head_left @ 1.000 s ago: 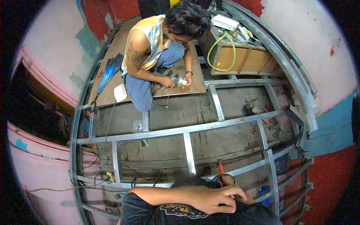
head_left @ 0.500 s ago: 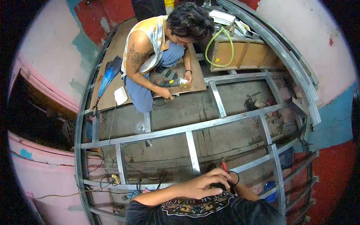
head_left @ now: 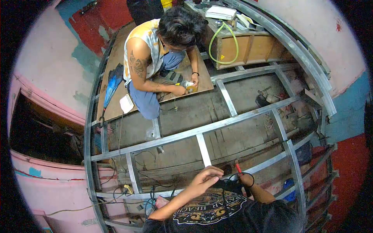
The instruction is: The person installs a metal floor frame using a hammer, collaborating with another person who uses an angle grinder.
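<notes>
My right hand [head_left: 246,180] is shut on a red-handled tool [head_left: 237,167], and a loop of black cable [head_left: 233,179] hangs by it. My left hand [head_left: 206,177] lies just left of it over my black printed shirt [head_left: 210,206], fingers stretched toward the cable and holding nothing that I can see. Both hands hover above the near bar of a curved metal frame [head_left: 202,131]. Across the frame another person [head_left: 155,58] squats on a plywood board [head_left: 202,83], both hands on a small power tool [head_left: 185,86].
A wooden crate [head_left: 248,48] with a green hose [head_left: 214,46] stands at the back right. A blue folded umbrella [head_left: 113,80] and a white object [head_left: 126,103] lie on the board's left. Wires [head_left: 132,190] trail along the near bar. Scrap and tools [head_left: 268,99] lie under the frame.
My left hand has slid left and back off my right hand, its fingers now stretched out. My view has shifted, and the other person has bent lower over the power tool.
</notes>
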{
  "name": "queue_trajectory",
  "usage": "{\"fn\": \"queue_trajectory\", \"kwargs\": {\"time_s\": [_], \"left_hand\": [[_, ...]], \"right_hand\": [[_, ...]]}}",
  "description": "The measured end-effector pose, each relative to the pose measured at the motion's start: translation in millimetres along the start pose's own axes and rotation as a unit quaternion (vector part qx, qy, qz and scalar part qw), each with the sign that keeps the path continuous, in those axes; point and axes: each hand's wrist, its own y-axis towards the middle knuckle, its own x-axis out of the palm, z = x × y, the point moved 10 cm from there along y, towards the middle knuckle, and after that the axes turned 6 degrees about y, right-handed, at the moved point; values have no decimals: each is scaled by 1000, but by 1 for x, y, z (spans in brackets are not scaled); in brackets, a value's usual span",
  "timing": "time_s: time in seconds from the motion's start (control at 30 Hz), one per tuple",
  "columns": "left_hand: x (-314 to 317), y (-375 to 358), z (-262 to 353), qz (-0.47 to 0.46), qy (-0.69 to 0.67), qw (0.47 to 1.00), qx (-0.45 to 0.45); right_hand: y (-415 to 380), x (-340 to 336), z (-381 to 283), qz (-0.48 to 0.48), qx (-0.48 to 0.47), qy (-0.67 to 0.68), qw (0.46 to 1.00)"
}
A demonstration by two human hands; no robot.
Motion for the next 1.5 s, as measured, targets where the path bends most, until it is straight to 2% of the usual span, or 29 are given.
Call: {"fn": "queue_trajectory", "kwargs": {"time_s": [0.17, 0.33, 0.4, 0.6, 0.67, 0.73, 0.77, 0.83, 1.23, 1.33, 1.5], "left_hand": [[-6, 0, -3, 14, 5, 1000, -11], [-6, 2, -9, 17, 36, 999, 0], [-6, 2, -13, 22, 6, 1000, -13], [-9, 0, -28, 30, 26, 998, -55], [-9, 2, -30, 28, 41, 998, -41], [-8, 3, -27, 26, 56, 998, -26], [-8, 3, -27, 30, 55, 997, -46], [-8, 4, -29, 33, 54, 996, -65], [-19, 4, -56, 54, 77, 994, -51], [-23, 5, -61, 62, 108, 990, -60], [-28, 3, -75, 77, 78, 988, -105]], "right_hand": [[6, 16, 32, -11, 19, 100, 995], [2, 10, 28, 1, -22, 17, 1000], [1, 8, 26, 5, -38, -16, 999], [-2, 4, 18, 18, -85, -116, 989], [-6, 2, 0, 20, -92, -133, 987], [-14, -23, -11, 91, 84, -89, 988], [-11, -27, -22, 92, 83, -88, 988], [-14, -20, -5, 52, 210, 65, 974], [16, -7, 23, 20, 113, 13, 993], [17, -4, 33, 11, 89, -2, 996], [26, 2, 48, -8, 47, -31, 998]]}}
